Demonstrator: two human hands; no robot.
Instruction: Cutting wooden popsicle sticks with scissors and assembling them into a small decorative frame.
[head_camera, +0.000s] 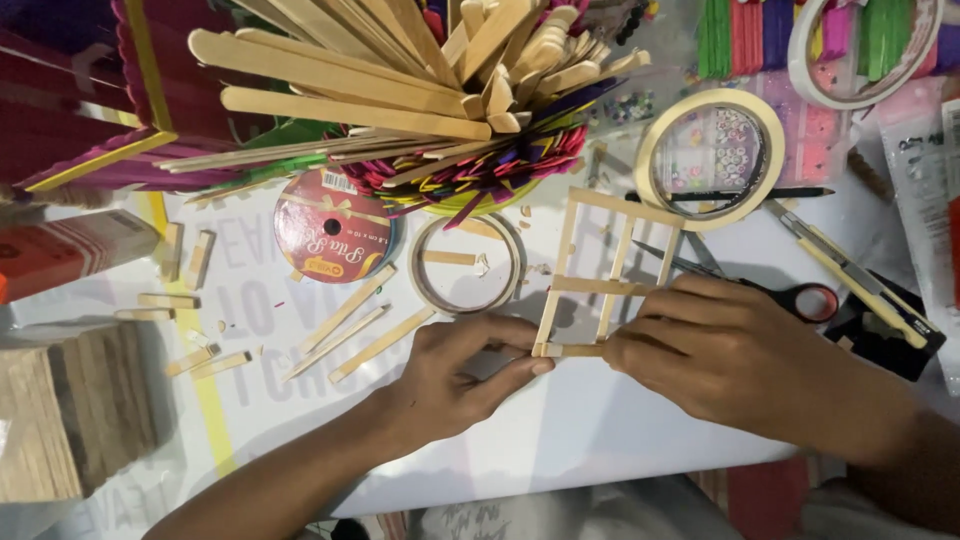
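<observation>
A small frame of glued wooden craft sticks (610, 255) lies on the white table, with two crossbars and three uprights. My left hand (455, 375) pinches its near-left corner between thumb and fingers. My right hand (725, 355) presses on the frame's near edge from the right, fingers curled over the bottom stick. Both hands touch the same short bottom stick (570, 350).
A heap of plain and coloured craft sticks (420, 80) sits at the back. A red ribbon spool (330, 225), two tape rolls (710, 155) (465, 265), red-handled scissors (770, 290), a utility knife (860, 285), loose cut sticks (350, 325) and a stick stack (70, 410) lie around.
</observation>
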